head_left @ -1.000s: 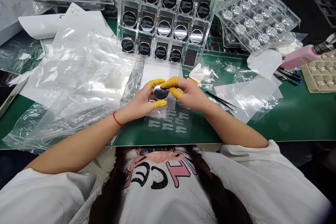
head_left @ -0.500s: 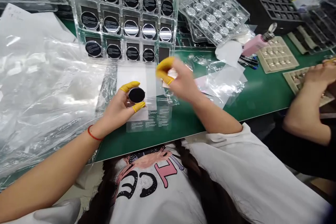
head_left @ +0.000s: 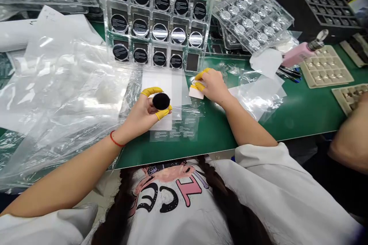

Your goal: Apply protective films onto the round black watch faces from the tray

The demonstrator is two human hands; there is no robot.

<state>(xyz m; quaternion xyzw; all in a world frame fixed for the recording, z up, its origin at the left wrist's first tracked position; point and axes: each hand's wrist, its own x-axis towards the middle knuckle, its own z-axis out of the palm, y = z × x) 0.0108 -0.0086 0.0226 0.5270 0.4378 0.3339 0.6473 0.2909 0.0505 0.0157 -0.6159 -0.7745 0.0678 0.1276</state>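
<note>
My left hand (head_left: 146,109), in yellow finger cots, grips a round black disc with a silver rim (head_left: 161,101) by its edges. The black face is turned up, above white paper sheets (head_left: 166,120). To the right, my right hand (head_left: 211,85), also in yellow finger cots, is closed at a small pale block (head_left: 196,92). Its fingertips pinch something whitish on or over that block, too small to make out. Behind both hands a clear plastic tray (head_left: 158,15) leans up, holding several similar black discs with fine white print; its lower right compartment shows only a dark square.
Clear plastic bags (head_left: 71,84) cover the left side. A clear film with white print (head_left: 175,134) lies on the green table (head_left: 172,153). At right are a pink bottle (head_left: 299,54), pens, beige trays (head_left: 327,67) and stacked clear trays (head_left: 253,19). A co-worker's arm (head_left: 350,134) is far right.
My right hand has come down from a blurred mid-air position to the pale block and closed there. My left hand still holds the disc, tilted slightly differently. The whole view has shifted.
</note>
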